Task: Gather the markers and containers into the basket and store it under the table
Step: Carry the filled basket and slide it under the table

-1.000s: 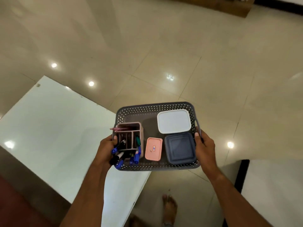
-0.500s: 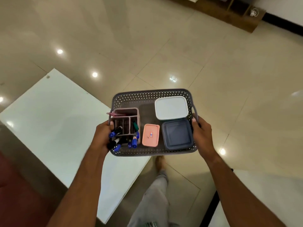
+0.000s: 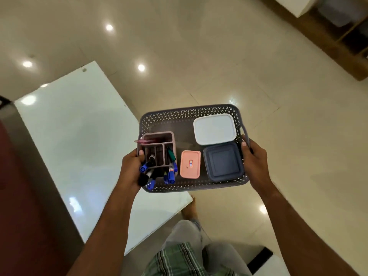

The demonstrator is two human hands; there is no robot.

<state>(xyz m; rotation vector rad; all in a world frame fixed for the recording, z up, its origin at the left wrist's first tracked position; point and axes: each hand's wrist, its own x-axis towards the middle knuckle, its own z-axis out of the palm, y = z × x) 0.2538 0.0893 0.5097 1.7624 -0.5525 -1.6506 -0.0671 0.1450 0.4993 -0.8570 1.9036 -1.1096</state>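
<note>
Head view shows a glossy white rectangular counter (image 3: 75,140) at the left over a cream tiled floor (image 3: 199,56), with the left hand (image 3: 132,170) curled shut around the left rim of a grey perforated plastic basket (image 3: 179,114) held in the air above the counter's near corner. Inside, left to right, stand a dusty-pink divided plastic organiser (image 3: 159,136) with blue-capped and black markers (image 3: 171,174), a small pink lidded container (image 3: 190,164), then a white lidded container (image 3: 214,128) behind a dark blue lidded container (image 3: 223,161). At the right, the right hand (image 3: 254,158) is closed on the basket's side handle.
</note>
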